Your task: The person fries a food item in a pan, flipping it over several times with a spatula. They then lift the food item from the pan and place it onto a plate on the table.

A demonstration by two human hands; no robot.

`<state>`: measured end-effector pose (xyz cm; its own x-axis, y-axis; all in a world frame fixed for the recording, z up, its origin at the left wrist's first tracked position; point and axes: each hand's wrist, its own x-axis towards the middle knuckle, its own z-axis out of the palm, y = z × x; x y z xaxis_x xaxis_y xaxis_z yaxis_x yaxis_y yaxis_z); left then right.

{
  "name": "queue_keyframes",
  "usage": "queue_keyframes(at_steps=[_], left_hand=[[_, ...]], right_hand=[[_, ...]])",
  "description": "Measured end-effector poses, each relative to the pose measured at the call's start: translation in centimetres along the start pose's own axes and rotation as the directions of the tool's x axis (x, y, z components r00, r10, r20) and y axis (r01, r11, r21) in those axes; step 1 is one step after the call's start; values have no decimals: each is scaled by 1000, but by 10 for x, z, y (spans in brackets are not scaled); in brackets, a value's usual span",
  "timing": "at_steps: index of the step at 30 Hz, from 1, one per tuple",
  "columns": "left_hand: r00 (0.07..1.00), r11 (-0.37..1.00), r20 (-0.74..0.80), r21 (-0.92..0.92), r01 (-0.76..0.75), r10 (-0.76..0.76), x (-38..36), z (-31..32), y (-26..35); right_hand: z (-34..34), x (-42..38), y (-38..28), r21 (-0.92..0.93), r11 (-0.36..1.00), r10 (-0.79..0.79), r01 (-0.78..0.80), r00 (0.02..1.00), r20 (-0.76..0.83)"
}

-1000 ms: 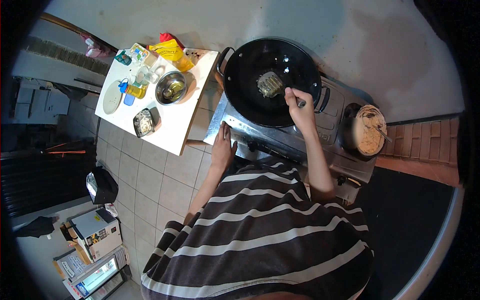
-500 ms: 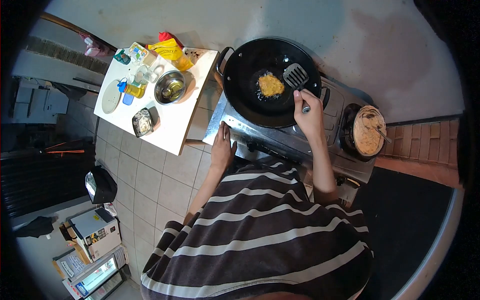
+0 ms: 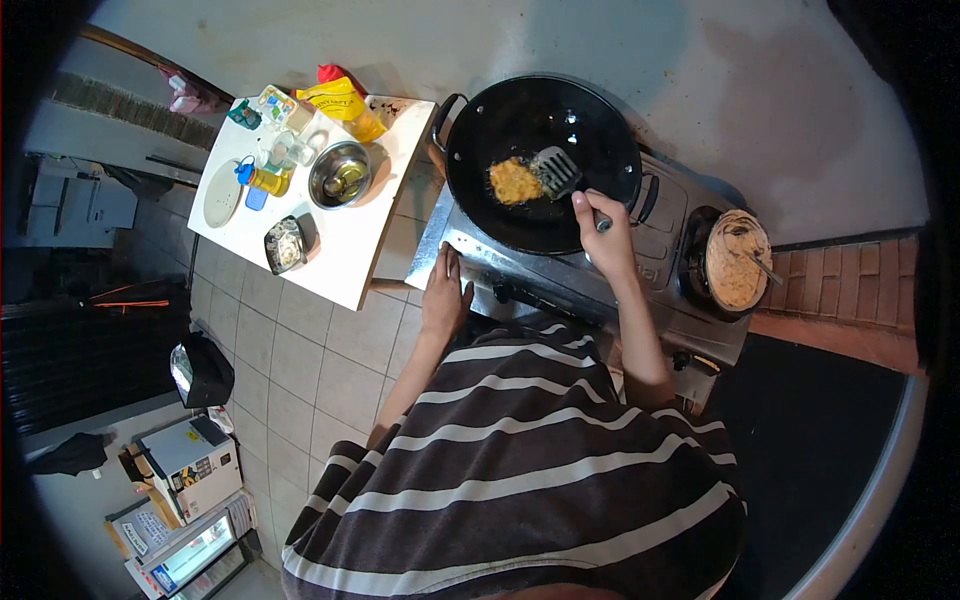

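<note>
Head cam, facing fwd/down twd wok (image 3: 510, 120).

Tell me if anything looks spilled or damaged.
Dark marks mottle a corner of the white table beside the yellow bag, odd against the pale top; whether dirt or damage, I can't tell. The wok looks fine.

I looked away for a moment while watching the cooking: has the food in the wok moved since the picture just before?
Yes: the food has shifted left, toward the table, judged against the wok, which has stayed put.
</note>
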<state>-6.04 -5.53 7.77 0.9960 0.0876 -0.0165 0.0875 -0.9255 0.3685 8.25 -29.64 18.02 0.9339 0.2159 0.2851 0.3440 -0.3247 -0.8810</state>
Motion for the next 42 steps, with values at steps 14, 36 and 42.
queue_keyframes(at_steps=[14,36,42], left_hand=[[1000,999,-12,20,-27,27,0,2,-3],[1000,999,19,27,-17,17,1,-2,-1],[1000,999,8,31,-19,19,0,2,-5]], right_hand=[[11,-5,13,345,911,202,-227,974,105],[8,-35,-36,35,982,-186,183,980,78],[18,-40,-31,-29,973,-225,228,971,85]])
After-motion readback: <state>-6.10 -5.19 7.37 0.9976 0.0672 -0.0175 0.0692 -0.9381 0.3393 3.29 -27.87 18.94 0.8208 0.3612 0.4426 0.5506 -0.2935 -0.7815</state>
